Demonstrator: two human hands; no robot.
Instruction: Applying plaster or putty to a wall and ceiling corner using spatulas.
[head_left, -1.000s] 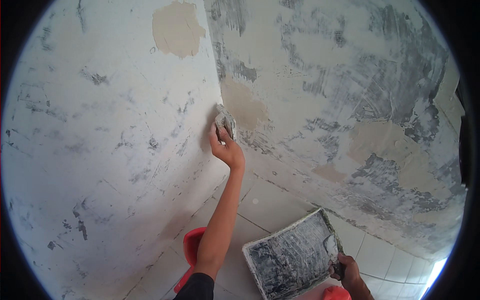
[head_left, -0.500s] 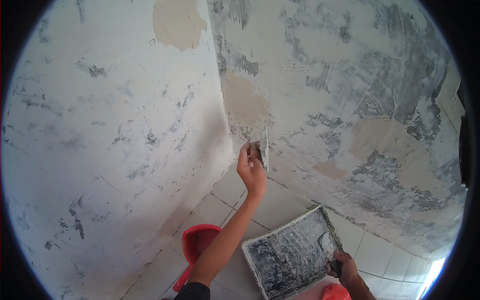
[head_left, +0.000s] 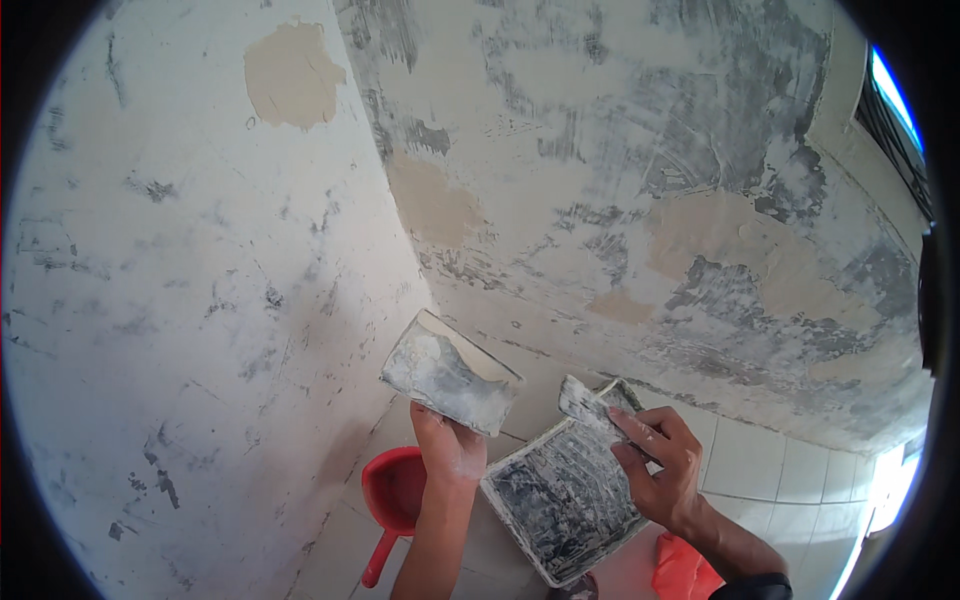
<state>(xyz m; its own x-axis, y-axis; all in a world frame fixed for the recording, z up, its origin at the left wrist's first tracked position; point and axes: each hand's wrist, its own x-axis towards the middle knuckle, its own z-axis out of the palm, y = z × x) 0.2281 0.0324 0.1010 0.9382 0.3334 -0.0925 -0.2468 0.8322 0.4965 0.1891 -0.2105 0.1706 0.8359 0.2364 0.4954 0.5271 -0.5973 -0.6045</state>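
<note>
My left hand [head_left: 448,448] is closed around the handle of a plastering trowel [head_left: 440,375], its broad flat blade turned up. Beige putty lies along the blade's far edge, over a grey-white smeared face. In my right hand [head_left: 662,465] is a putty knife [head_left: 586,404], caked with white and dark residue and pinched between fingers and thumb. Its blade points left toward the trowel, a short gap away. Below the right hand, a shallow rectangular tray [head_left: 565,500] rests on the floor, streaked inside with grey-white putty; the hand hides part of its right side.
A red plastic dipper [head_left: 395,490] sits left of the tray. Red plastic [head_left: 685,568] lies at lower right. Two walls meet ahead: a white left wall [head_left: 200,350] and a patchy grey right wall [head_left: 560,180], both with beige putty patches. Pale tiles [head_left: 745,455] cover the floor.
My left hand has drawn the trowel back from the wall corner and turned its blade up. My right hand has left the tray's edge and risen with the putty knife. The view has shifted right.
</note>
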